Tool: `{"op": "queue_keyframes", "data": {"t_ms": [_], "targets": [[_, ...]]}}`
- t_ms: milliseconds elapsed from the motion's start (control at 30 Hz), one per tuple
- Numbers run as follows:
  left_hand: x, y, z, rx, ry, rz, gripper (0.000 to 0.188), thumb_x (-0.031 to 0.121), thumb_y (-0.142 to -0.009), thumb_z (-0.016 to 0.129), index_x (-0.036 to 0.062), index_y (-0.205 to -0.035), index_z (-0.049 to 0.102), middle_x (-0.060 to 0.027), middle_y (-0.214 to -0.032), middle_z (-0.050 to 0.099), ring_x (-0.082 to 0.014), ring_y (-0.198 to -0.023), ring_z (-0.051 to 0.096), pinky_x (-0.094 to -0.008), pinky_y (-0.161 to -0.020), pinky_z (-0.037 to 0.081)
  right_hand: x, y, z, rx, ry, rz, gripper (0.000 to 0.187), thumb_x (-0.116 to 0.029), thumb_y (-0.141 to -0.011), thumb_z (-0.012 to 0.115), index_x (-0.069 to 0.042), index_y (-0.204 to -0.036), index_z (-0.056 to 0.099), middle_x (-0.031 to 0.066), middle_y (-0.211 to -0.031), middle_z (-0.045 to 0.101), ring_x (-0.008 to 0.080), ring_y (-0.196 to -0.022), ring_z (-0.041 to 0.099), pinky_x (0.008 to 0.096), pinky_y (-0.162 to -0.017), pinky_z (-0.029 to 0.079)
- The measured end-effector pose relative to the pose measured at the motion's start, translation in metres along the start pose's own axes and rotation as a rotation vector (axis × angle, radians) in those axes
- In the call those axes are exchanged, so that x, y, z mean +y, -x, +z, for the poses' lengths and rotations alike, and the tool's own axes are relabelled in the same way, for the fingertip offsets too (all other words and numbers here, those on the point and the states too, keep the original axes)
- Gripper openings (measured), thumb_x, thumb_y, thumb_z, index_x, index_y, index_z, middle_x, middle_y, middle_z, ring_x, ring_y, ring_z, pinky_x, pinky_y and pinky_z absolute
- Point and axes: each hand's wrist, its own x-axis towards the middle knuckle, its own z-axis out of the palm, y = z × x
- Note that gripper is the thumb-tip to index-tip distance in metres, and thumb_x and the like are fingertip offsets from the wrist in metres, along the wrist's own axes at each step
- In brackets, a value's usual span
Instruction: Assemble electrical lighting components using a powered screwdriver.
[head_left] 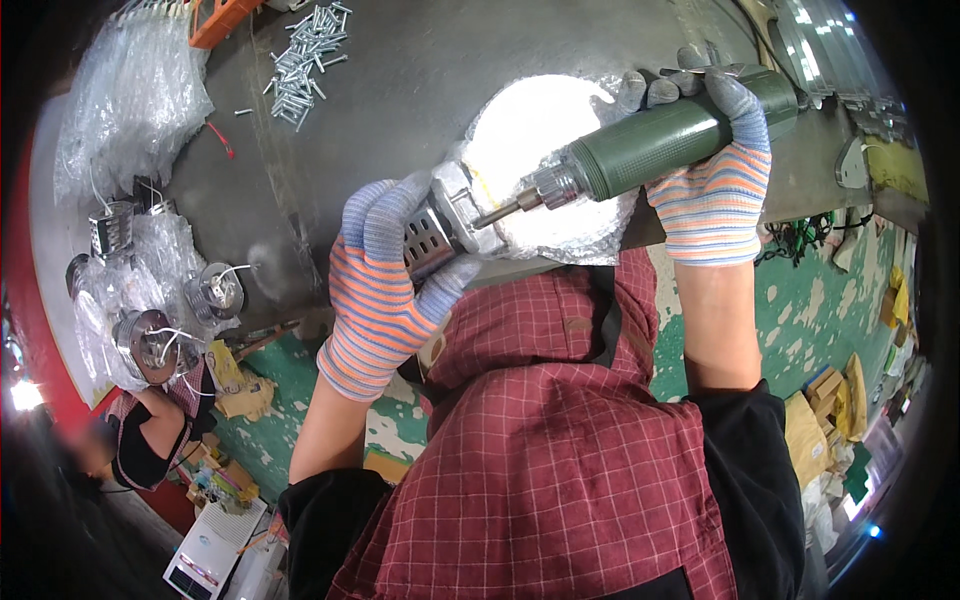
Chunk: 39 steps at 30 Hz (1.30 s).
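My left hand (380, 280), in a striped knit glove with grey fingertips, is closed around a slotted metal housing (426, 242). Joined to this housing is a bright white round piece (535, 120) in clear plastic wrap, lying at the table's near edge. In my right hand (715, 190), gloved the same way, is a green electric screwdriver (660, 145), tilted with its bit pointing down to the left. The bit's tip meets the bracket (460, 205) at the end of the housing; whether a screw sits under it I cannot tell.
A pile of loose screws (308, 65) lies on the dark table (400, 70). Plastic-wrapped pieces (130, 110) and metal fittings with white wires (150, 345) are at the left. An orange bin (222, 20) stands at the far left. Another person (150, 440) is at lower left.
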Motion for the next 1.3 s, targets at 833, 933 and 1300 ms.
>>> {"op": "queue_keyframes", "data": {"t_ms": [833, 933, 1300], "targets": [[-0.007, 0.001, 0.003, -0.017, 0.053, -0.007, 0.075, 0.037, -0.070, 0.087, 0.0079, -0.131, 0.053, -0.0172, -0.114, 0.056, -0.0349, -0.094, 0.064, -0.0447, -0.080, 0.055, -0.006, -0.009, 0.006, -0.083, -0.528, 0.168, 0.019, -0.013, -0.089, 0.064, -0.001, -0.103, 0.068, 0.0120, -0.094, 0.069, 0.0262, -0.081, 0.067, 0.0402, -0.081, 0.060], [-0.004, 0.002, 0.001, -0.056, 0.056, -0.077, 0.075, 0.038, -0.071, 0.087, 0.0078, -0.131, 0.053, -0.0170, -0.114, 0.056, -0.0346, -0.094, 0.064, -0.0444, -0.080, 0.056, -0.006, -0.013, 0.005, -0.033, -0.486, 0.220, 0.019, -0.013, -0.088, 0.064, -0.001, -0.104, 0.067, 0.0120, -0.095, 0.070, 0.0258, -0.081, 0.068, 0.0403, -0.081, 0.060], [0.000, -0.001, -0.005, -0.101, 0.012, -0.088, 0.075, 0.039, -0.072, 0.086, 0.0060, -0.131, 0.052, -0.0181, -0.117, 0.057, -0.0351, -0.097, 0.065, -0.0449, -0.084, 0.056, -0.008, -0.010, 0.015, 0.065, -0.394, 0.208, 0.013, -0.012, -0.086, 0.067, -0.004, -0.096, 0.071, 0.0101, -0.092, 0.072, 0.0253, -0.080, 0.069, 0.0396, -0.079, 0.061]]}}
